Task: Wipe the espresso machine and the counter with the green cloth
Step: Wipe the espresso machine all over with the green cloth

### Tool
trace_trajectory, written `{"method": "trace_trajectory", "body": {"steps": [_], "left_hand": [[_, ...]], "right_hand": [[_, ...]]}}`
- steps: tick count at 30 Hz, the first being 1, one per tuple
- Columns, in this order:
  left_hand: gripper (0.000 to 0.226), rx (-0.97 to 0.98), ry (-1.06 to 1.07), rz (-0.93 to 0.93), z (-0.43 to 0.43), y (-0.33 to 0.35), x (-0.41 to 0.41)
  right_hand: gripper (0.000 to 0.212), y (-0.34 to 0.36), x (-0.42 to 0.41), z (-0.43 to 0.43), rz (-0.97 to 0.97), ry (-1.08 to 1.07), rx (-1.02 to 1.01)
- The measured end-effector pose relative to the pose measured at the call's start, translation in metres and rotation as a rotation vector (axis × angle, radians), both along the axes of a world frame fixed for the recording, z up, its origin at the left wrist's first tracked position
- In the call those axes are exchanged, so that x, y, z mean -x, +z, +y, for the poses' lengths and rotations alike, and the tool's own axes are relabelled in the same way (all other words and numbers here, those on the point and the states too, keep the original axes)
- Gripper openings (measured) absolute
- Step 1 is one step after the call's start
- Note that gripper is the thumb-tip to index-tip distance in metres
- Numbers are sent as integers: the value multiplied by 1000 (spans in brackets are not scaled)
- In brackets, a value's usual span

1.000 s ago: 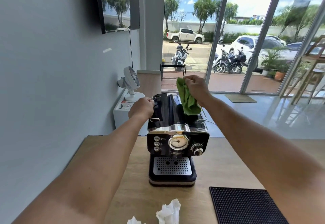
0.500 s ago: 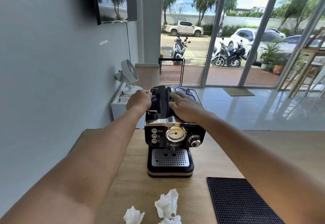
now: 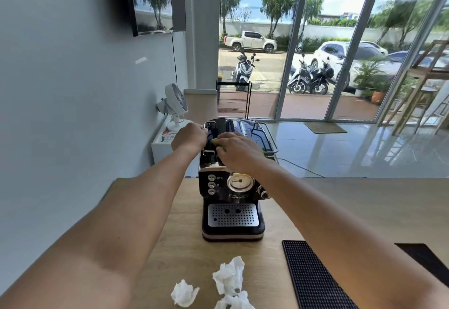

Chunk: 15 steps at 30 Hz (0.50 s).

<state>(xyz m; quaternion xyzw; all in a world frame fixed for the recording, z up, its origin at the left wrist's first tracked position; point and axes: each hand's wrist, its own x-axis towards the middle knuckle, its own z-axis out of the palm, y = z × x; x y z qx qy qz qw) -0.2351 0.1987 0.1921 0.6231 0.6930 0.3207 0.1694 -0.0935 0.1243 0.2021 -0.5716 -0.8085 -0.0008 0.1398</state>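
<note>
A black and chrome espresso machine (image 3: 233,214) stands on the wooden counter (image 3: 340,206) in front of me. My left hand (image 3: 190,136) grips the rail at the top left edge of the machine. My right hand (image 3: 237,149) lies flat on the machine's top and presses the green cloth (image 3: 214,141) down onto it. The hand hides most of the cloth; only small green bits show at my fingertips and by my wrist.
Crumpled white tissues (image 3: 229,276) lie on the counter near me. A black ribbed mat (image 3: 313,277) sits at the front right. A small white fan (image 3: 176,104) stands on a low cabinet past the counter's far left. A grey wall runs along the left.
My right hand came down from holding the cloth in the air and now presses it on the machine's top, sliding slightly left. My left hand stayed on the rail.
</note>
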Motion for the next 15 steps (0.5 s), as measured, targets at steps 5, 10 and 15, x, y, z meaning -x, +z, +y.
{"method": "trace_trajectory", "body": {"steps": [5, 10, 15], "left_hand": [[35, 3, -3, -11, 0, 0, 1], [34, 9, 18, -5, -1, 2, 0], [28, 12, 25, 21, -3, 2, 0]], "right_hand": [[37, -4, -26, -41, 66, 185, -13], [30, 9, -44, -28, 231, 153, 55], [35, 5, -16, -18, 155, 111, 42]]}}
